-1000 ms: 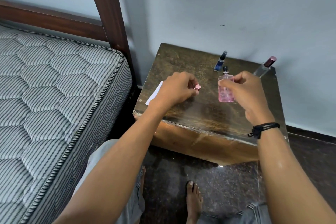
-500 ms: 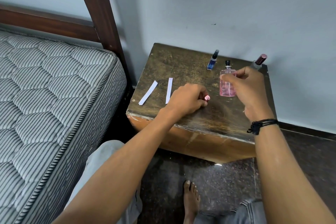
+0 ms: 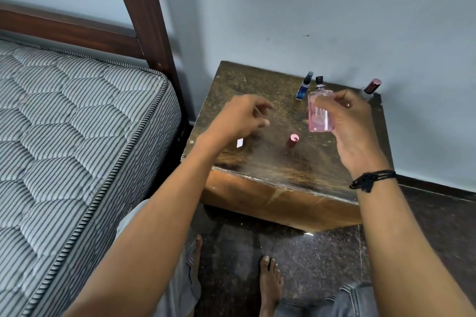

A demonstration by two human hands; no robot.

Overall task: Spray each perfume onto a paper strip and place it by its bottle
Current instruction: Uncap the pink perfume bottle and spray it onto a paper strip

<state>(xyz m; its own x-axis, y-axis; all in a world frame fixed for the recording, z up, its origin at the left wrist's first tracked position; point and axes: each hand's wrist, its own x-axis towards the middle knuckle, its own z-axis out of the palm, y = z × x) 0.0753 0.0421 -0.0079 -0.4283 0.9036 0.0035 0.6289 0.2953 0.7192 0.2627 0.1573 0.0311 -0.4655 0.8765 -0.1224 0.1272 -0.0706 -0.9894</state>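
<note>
Striped grey fabric covers the quilted mattress (image 3: 72, 136) at our far left, with the dark wooden bed frame (image 3: 144, 20) rising behind it against a pale wall (image 3: 309, 8). Moving right, we reach the worn wooden nightstand (image 3: 283, 170), its top scuffed and dark. Our left hand (image 3: 239, 117) hovers above the left part of that top, blurred, the fingers loosely curled and spread with nothing held between them. Just under its wrist side a white corner of a paper strip (image 3: 239, 142) shows on the wood; the rest of the strip is hidden by the hand. Further right, near the middle of the top, a small pink cap (image 3: 293, 140) stands on the wood, apart from both hands. Behind it, near the wall, a slim blue bottle (image 3: 304, 87) with a dark top stands upright. Next comes the pink perfume bottle (image 3: 319, 110), lifted off the surface and held upright, uncapped, with its black sprayer showing at the top. Our right hand (image 3: 353, 123) is closed around it from the right, thumb across the front and fingers behind. A black cord bracelet (image 3: 371, 180) sits on that wrist. At the far back right corner a clear bottle with a metallic pink cap (image 3: 371, 89) stands partly hidden behind our right hand.
</note>
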